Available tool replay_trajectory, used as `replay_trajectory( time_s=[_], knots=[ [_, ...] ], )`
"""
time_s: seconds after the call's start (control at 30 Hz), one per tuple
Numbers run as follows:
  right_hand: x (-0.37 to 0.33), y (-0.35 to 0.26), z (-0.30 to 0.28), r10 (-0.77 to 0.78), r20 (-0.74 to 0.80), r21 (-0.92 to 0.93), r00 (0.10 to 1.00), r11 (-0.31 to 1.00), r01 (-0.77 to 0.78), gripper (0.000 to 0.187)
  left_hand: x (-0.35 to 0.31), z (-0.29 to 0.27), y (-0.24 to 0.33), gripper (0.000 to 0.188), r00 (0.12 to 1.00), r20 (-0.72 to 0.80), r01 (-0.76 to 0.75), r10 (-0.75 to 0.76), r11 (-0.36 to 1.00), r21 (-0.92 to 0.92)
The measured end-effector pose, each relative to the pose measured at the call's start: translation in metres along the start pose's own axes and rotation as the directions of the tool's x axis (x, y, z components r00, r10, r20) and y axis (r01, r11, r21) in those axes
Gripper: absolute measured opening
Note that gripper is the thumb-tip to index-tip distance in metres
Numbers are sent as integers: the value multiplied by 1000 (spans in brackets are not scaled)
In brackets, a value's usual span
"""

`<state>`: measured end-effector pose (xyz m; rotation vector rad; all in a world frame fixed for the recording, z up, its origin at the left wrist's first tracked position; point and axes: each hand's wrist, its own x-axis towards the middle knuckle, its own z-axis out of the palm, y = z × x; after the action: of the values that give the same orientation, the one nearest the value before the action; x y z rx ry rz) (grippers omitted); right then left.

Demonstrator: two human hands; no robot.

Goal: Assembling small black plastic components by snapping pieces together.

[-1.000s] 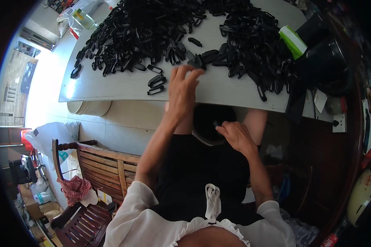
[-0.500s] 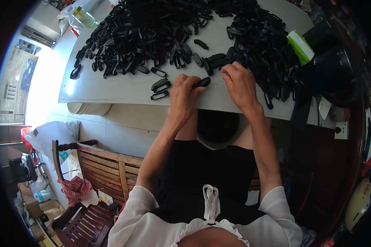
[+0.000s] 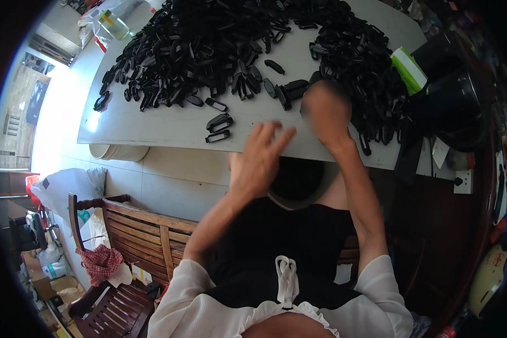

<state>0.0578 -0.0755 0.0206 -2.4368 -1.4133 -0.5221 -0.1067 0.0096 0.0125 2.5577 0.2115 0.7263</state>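
My left hand (image 3: 259, 158) is at the table's near edge, its fingers spread and nothing visible in them. Just below it, beyond the edge, a dark round opening of a bucket (image 3: 298, 179) shows between my knees. My right hand (image 3: 328, 110) is beside the right-hand heap of small black plastic clips (image 3: 357, 67), smeared so that its fingers cannot be made out. A few oblong black clips (image 3: 290, 89) lie just left of it. Some frame-like black pieces (image 3: 218, 122) lie left of my left hand, near the edge.
A larger heap of black clips (image 3: 191, 50) covers the left and far part of the white table (image 3: 169, 124). A green-and-white box (image 3: 409, 70) and a black container (image 3: 450, 101) stand at the right. A clear bottle (image 3: 114, 24) is at the far left, a wooden bench (image 3: 135, 222) below.
My left hand has let go of the black clip and drawn back toward the table's edge, its fingers opening. My right hand has shifted slightly toward the right heap.
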Motion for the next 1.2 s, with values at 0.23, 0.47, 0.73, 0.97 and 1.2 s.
replay_trajectory(
  time_s=[0.23, 0.47, 0.73, 0.97, 1.2],
  knots=[
    [-23, 3, -4, -171, -140, 82, 975, 980, 183, 8, 68, 16, -54, 32, 978, -72, -186, 197, 972, 142],
    [-20, 6, -8, -26, -363, 303, 931, 942, 144, 7, 59, 12, -51, 31, 981, -134, -125, 142, 984, 128],
    [-35, -7, -33, 336, 93, 983, 937, 117, -140, 7, 36, 4, -23, 16, 947, 195, 260, -254, 253, -932],
    [-53, -28, -28, 520, 111, 984, 847, -179, -19, 4, 9, 9, 9, 23, 869, 451, 431, -202, -135, -892],
    [-77, -36, -32, 424, -244, 865, 872, 502, -2, 11, -1, 5, 19, 19, 838, 503, 418, -210, -346, -840]
  ],
)
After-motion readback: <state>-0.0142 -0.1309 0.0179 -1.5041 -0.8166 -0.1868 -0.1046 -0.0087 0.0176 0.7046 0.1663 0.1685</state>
